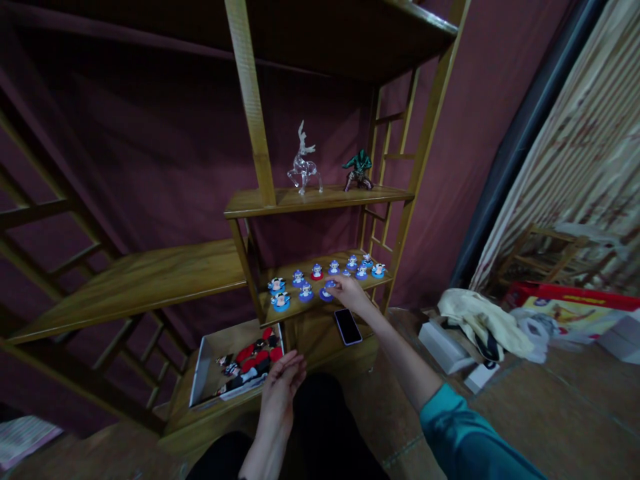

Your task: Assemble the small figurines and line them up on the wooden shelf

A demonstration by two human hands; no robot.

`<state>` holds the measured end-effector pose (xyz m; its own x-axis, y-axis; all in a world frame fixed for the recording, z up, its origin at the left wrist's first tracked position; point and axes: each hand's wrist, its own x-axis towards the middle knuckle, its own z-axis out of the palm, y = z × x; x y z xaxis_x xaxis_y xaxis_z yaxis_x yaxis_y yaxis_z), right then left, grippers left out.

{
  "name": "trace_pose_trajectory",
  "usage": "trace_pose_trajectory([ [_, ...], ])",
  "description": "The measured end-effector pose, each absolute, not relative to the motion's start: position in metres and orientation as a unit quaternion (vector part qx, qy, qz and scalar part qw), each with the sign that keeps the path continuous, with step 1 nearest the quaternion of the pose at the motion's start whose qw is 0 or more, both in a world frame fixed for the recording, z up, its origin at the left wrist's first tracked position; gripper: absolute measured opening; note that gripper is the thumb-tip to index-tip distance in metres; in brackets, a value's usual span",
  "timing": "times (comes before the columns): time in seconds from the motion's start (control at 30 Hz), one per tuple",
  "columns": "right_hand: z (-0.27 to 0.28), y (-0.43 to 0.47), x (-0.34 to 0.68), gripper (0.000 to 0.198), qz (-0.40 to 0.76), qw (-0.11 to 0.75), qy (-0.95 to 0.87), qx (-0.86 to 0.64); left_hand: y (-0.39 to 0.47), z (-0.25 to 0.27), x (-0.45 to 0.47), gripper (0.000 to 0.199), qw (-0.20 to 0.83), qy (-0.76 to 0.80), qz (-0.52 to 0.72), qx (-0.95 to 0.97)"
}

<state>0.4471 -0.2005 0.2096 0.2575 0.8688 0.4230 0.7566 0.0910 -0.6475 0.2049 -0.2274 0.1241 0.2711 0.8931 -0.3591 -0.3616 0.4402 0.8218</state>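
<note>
My right hand (347, 295) reaches to the front of the small middle shelf, its fingers closed on a purple figurine (327, 291) that stands on a round base. Around it stand several like figurines, purple ones, a red-based one (317, 271) and blue-based ones such as the one at the left front (281, 302). My left hand (284, 381) hovers over my lap, beside the right edge of a white box (197, 373). Its fingers are loosely extended and hold nothing. Red and black figures (255, 353) lie in the box.
On the shelf above stand a clear deer statue (304, 167) and a green figure (359, 170). A phone (347, 327) lies on the lower level. Wooden uprights (253, 100) frame the shelves. White boxes (445, 347), a cream cloth (483, 320) and a red package (570, 313) are on the floor to the right.
</note>
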Motion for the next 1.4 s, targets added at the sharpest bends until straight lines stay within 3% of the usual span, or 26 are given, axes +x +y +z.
trace_pose_trajectory([
  [0.4, 0.222, -0.165, 0.458, 0.038, 0.044, 0.235, -0.634, -0.735, -0.226, 0.112, 0.17, 0.025, 0.718, 0.462, 0.437, 0.284],
  [0.63, 0.247, -0.155, 0.473, 0.037, 0.035, 0.247, -0.672, -0.697, -0.227, 0.105, 0.157, 0.027, 0.71, 0.468, 0.451, 0.272],
  [0.93, 0.241, -0.138, 0.476, 0.033, 0.095, 0.152, -0.722, -0.668, -0.23, 0.104, 0.15, 0.026, 0.714, 0.469, 0.449, 0.262],
  [1.2, 0.242, -0.137, 0.48, 0.029, 0.039, 0.113, -0.713, -0.691, -0.226, 0.098, 0.139, 0.025, 0.715, 0.466, 0.451, 0.262],
  [1.4, 0.247, -0.138, 0.479, 0.029, 0.062, 0.107, -0.714, -0.69, -0.224, 0.097, 0.138, 0.025, 0.716, 0.467, 0.45, 0.259],
])
